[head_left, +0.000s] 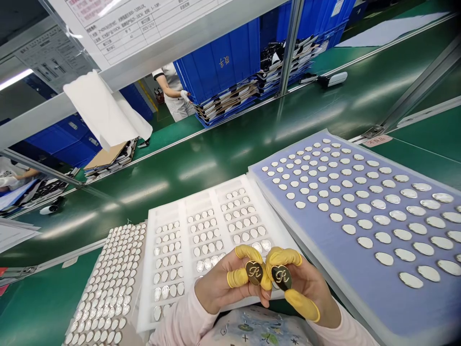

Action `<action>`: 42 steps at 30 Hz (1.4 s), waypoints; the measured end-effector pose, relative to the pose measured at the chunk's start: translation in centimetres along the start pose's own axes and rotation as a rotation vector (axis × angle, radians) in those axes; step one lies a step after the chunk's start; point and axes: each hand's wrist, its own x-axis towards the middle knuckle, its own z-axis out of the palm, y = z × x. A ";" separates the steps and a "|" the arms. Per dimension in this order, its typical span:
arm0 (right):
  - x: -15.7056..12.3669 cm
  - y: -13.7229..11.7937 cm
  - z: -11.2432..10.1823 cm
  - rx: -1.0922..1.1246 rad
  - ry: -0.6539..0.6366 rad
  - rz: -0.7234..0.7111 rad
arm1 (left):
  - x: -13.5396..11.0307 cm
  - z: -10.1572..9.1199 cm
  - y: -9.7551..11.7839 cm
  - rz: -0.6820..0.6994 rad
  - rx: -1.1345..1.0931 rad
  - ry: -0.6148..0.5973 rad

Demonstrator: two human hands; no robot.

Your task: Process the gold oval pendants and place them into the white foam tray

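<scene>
Gold heart charm (pixel 254 272) with an engraved R, pinched by its edges in the left hand (pixel 225 283); matching charm (pixel 281 278) likewise in the right hand (pixel 309 288), the 2 hands close together. Yellow finger cots (pixel 248 253) on the fingertips, engraved faces unobstructed. Just behind, white foam tray (pixel 147 288) of silvery pieces; to the right, pale blue mat (pixel 324 293) of oval pieces; beyond, green conveyor belt (pixel 216 168) and blue crates (pixel 219 62).

- A factory production workshop, set along a long green conveyor bench (pixel 201 168)
- Stacked blue plastic crates (pixel 219 62) stand beyond it
- White foam trays (pixel 184 235) hold rows of small metal pieces
- A printed white work-instruction sheet (pixel 118 29) hangs overhead
- A co-worker in a white uniform (pixel 173 91) stands across the line
</scene>
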 end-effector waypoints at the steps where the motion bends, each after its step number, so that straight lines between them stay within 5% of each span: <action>1: 0.0 -0.1 -0.1 -0.090 0.021 -0.041 | 0.1 0.1 0.0 0.014 0.006 -0.004; 7: -0.4 -0.6 0.1 -0.440 0.048 -0.261 | 0.5 0.8 0.2 0.082 0.013 0.022; 11: -0.6 -0.4 0.0 -0.529 -0.059 -0.184 | 0.6 1.1 0.2 0.137 -0.019 0.049; 21: -2.6 1.0 -1.0 -0.686 0.012 -0.086 | 0.9 2.1 0.4 0.266 -0.036 0.012; 27: -3.9 0.6 -0.3 -0.680 0.109 -0.142 | 1.0 2.1 -0.1 0.271 -0.031 0.004; 33: -2.2 0.1 0.2 -0.604 0.113 -0.210 | 0.8 1.8 -0.4 0.210 -0.007 0.010; 39: -1.5 0.0 0.8 -0.920 0.084 -0.350 | 0.7 1.5 -0.7 0.154 -0.040 0.179; 42: -2.4 0.2 0.8 -0.816 0.102 -0.302 | 0.8 1.5 -0.8 0.129 -0.034 0.185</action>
